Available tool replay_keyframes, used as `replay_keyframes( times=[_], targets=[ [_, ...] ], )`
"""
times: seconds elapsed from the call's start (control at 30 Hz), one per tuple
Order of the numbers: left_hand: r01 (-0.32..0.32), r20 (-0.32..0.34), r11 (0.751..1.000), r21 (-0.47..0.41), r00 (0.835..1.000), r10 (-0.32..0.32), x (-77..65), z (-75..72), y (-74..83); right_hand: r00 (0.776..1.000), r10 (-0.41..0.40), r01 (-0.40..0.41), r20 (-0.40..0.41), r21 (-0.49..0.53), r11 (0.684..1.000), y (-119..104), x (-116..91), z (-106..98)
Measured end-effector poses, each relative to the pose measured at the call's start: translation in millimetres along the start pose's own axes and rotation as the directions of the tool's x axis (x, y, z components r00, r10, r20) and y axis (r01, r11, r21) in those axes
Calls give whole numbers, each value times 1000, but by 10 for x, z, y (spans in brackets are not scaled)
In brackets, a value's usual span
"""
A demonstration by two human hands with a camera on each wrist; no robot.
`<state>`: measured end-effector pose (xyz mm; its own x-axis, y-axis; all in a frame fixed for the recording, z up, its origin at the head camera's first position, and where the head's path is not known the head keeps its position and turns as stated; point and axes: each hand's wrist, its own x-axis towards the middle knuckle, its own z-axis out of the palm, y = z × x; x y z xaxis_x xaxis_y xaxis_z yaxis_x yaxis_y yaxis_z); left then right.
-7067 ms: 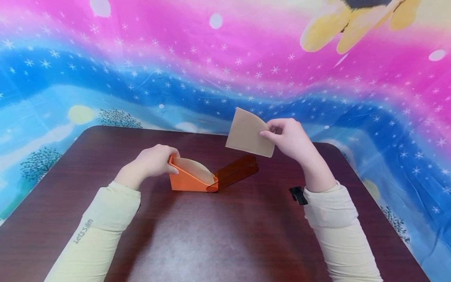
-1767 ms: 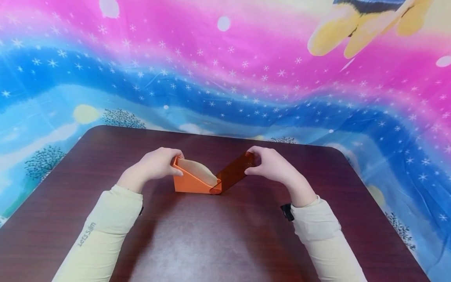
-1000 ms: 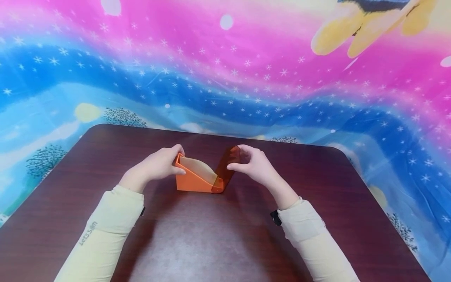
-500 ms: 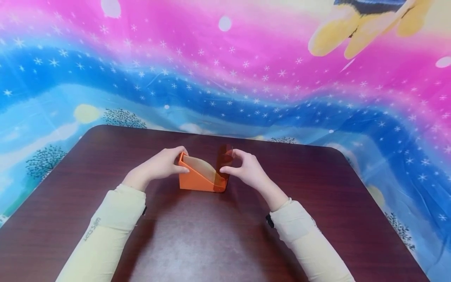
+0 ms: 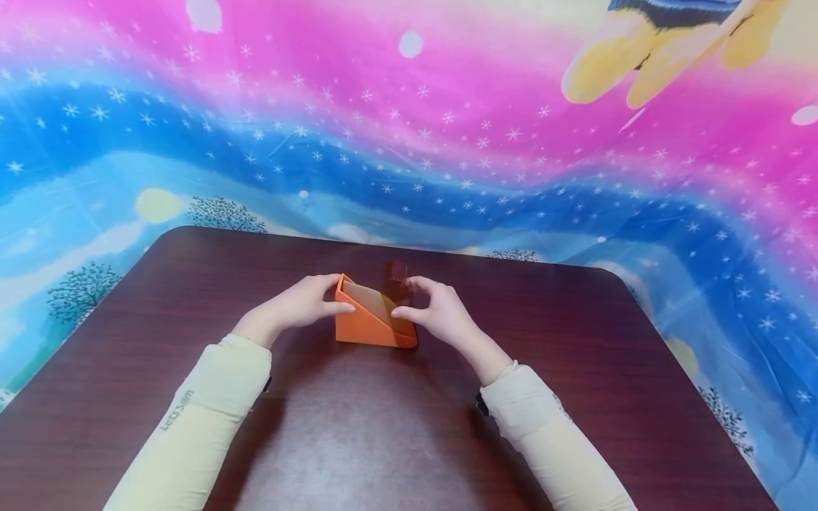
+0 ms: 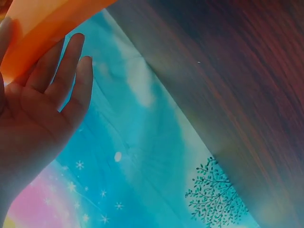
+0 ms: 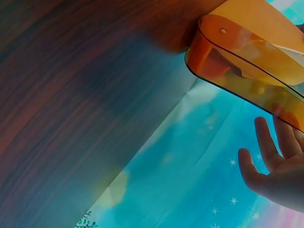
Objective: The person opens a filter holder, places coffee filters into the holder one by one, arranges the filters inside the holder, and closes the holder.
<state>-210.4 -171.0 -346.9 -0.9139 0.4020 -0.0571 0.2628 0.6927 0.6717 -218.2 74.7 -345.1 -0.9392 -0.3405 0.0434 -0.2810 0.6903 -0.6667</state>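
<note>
An orange coffee filter box [image 5: 367,328] with a sloping top sits mid-table, beige paper filters [image 5: 367,296] standing inside it. Its tall left end is gripped by my left hand [image 5: 302,299], thumb on the near side. My right hand [image 5: 439,309] holds the hinged amber see-through lid [image 5: 396,273] between thumb and fingers; the lid stands raised at the box's low right end. The right wrist view shows the lid's rounded hinge end [image 7: 213,42] and fingers at its far part. In the left wrist view, the box's orange wall [image 6: 52,23] is partly cut off.
The dark red-brown table [image 5: 358,440] has rounded far corners. Behind it hangs a pink and blue cloth [image 5: 358,142] printed with snowflakes, meeting the table's far edge. A black band [image 5: 482,404] shows at the right cuff.
Earlier my right hand held a paper filter in the air; then it took hold of the lid. The lid has swung up and leftward, and the box has shifted slightly right.
</note>
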Motion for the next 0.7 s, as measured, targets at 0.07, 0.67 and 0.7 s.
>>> replay_keyframes(
  times=[0.07,0.67,0.7],
  targets=[
    [6,2,1000,1,1000,-6,-3,8,-8,1000,8,-8,7,-2,1000,3,5,15],
    [23,5,1000,2,1000,-23,-24,32,6,1000,-7,7,3,-94,996,5,25,139],
    [22,5,1000,5,1000,-22,-26,32,4,1000,-8,8,3,-98,995,5,26,145]
  ],
)
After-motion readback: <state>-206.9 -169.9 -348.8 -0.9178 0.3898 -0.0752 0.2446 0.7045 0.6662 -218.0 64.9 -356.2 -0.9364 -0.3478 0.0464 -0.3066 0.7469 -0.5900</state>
